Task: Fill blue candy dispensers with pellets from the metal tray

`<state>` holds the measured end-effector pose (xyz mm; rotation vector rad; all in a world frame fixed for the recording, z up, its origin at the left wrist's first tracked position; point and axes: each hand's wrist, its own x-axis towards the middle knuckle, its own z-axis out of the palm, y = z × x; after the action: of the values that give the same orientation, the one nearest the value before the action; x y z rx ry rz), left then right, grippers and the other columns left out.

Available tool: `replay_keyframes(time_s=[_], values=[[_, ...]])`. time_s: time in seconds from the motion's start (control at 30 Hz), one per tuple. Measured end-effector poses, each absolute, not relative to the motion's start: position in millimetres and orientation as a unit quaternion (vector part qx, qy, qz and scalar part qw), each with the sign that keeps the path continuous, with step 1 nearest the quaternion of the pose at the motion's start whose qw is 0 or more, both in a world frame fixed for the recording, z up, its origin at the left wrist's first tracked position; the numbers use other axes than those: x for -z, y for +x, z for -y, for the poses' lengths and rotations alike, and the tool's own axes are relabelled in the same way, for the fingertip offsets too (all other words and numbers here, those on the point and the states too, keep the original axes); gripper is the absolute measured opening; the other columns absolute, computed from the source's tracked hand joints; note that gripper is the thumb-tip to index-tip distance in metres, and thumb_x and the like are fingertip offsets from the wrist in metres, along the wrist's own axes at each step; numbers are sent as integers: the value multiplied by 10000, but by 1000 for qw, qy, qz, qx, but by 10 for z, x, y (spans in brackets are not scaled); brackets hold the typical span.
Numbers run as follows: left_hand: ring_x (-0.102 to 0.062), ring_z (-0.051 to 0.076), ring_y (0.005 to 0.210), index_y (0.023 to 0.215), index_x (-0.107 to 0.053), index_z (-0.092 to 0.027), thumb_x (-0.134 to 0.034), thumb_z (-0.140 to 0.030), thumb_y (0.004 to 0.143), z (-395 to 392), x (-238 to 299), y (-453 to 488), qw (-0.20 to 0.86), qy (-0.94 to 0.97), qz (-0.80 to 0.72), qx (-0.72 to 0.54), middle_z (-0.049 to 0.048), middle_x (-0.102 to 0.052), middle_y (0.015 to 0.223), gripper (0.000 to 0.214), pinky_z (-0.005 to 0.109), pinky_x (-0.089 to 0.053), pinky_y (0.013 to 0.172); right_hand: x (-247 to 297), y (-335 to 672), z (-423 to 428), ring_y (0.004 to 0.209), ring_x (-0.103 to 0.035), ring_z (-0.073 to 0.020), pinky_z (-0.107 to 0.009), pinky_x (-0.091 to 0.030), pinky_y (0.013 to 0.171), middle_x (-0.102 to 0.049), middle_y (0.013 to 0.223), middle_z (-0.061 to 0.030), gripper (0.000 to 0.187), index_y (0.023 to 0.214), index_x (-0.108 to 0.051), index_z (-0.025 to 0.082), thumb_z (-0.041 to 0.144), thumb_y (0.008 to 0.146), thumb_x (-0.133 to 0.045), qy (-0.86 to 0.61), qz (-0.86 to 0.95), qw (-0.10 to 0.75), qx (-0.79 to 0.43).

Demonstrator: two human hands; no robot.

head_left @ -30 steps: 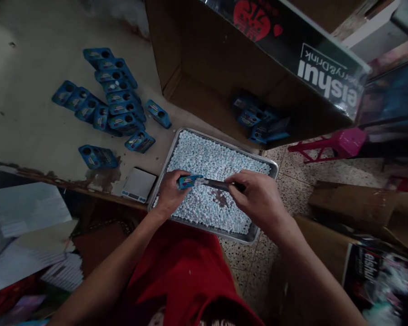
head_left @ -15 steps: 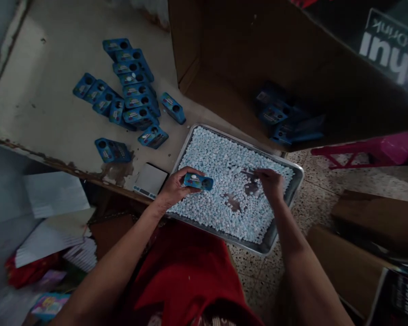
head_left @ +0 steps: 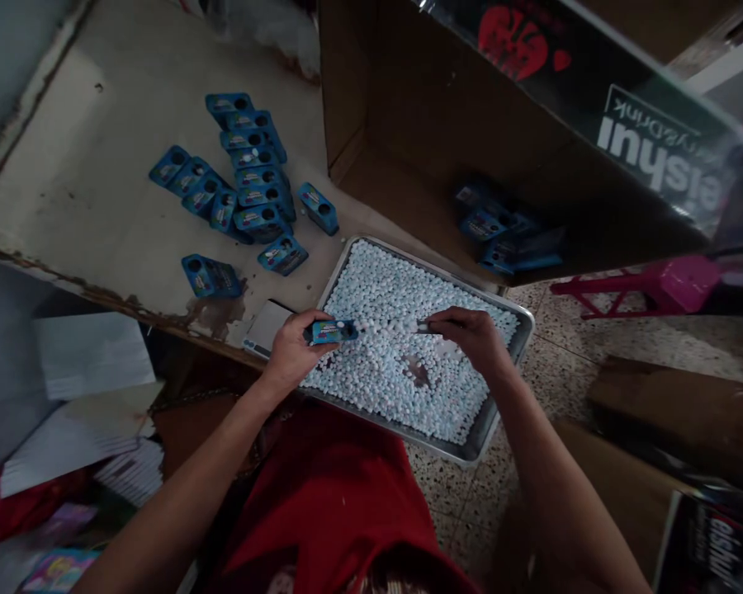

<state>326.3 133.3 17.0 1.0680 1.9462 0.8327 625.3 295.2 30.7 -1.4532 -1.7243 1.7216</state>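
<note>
My left hand [head_left: 292,351] is closed around a small blue printed box [head_left: 334,332], held tilted over the left part of a metal tray [head_left: 528,330]. Small white and pale-blue pellets [head_left: 377,289] cover most of the tray, with a bare patch near its middle. In the fingers of my right hand [head_left: 470,334] is a small scoop [head_left: 423,327], partly hidden by the fingers, with its tip pointing at the box. White pellets show in a line between the scoop and the box; whether they are in the scoop or on the tray I cannot tell.
Several similar blue boxes [head_left: 260,177] stand on the worn table [head_left: 124,91] at the left. A digital scale [head_left: 266,326] lies by my left hand. A large open carton [head_left: 396,157] behind the tray holds more blue boxes [head_left: 501,231]. A pink stool [head_left: 687,285] stands right.
My left hand has shifted slightly left with the blue box. My right hand has moved left with the scoop, closer to the box. The view has also shifted somewhat.
</note>
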Motion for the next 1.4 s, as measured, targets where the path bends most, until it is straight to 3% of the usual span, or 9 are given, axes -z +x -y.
replay_keyframes(time_s=[0.17,0.37,0.6,0.77,0.93,1.17,1.27,1.4], values=[[-650,263,1045,1051,-727,-239,-802,-220,726,-1334,-184,3352,330,476,-745,-331,44,-727,1068,334,387,-495,945,-921,6001,-2958,814,-709,-189,-331,-519,765,-789,875,-36,122,896,-820,221,272,858,-716,-472,722,85,-499],[-624,276,1066,1057,-727,-230,-768,-237,764,-1334,-176,3420,293,516,-739,-320,62,-713,1048,296,380,-508,932,-1370,5755,-2830,805,-697,-196,-330,-498,735,-771,869,-32,181,907,-810,233,178,880,-640,-423,832,49,-355],[-630,283,1082,1075,-720,-247,-768,-243,750,-1410,-169,3417,322,502,-734,-326,55,-719,1079,328,393,-497,975,-1549,5824,-2631,754,-682,-199,-340,-493,679,-753,850,-20,199,919,-804,265,181,878,-629,-445,818,83,-355],[-634,287,1117,1058,-718,-220,-737,-195,728,-1468,-115,3379,332,470,-738,-353,66,-721,1110,332,426,-476,1024,-1213,6537,-2448,877,-721,-244,-366,-529,782,-789,951,-35,179,957,-814,275,316,891,-653,-566,728,121,-366],[-683,233,1031,1066,-700,-214,-752,-193,701,-1576,0,3492,502,417,-658,-375,46,-736,1115,369,369,-514,948,-548,7286,-2143,701,-709,-257,-346,-516,642,-784,794,-54,287,931,-821,213,439,810,-692,-704,592,103,-379],[-684,228,1050,1037,-704,-199,-783,-211,663,-1658,29,3595,541,402,-636,-375,49,-745,1096,382,365,-514,977,-88,7406,-1880,683,-695,-254,-358,-535,609,-787,799,-60,306,924,-827,215,461,810,-685,-707,588,122,-375],[-694,221,1022,1066,-682,-195,-816,-273,669,-1577,-42,3410,520,371,-658,-399,60,-742,1110,426,362,-524,966,57,7418,-1926,614,-670,-238,-360,-537,572,-759,722,-44,347,994,-814,207,483,839,-673,-690,586,124,-407],[-678,227,965,1096,-620,-196,-799,-393,706,-1274,-142,2874,363,323,-768,-418,59,-710,1063,473,381,-539,935,104,7353,-2073,673,-711,-253,-353,-546,614,-780,770,-47,272,946,-814,245,441,892,-633,-604,684,17,-409]])
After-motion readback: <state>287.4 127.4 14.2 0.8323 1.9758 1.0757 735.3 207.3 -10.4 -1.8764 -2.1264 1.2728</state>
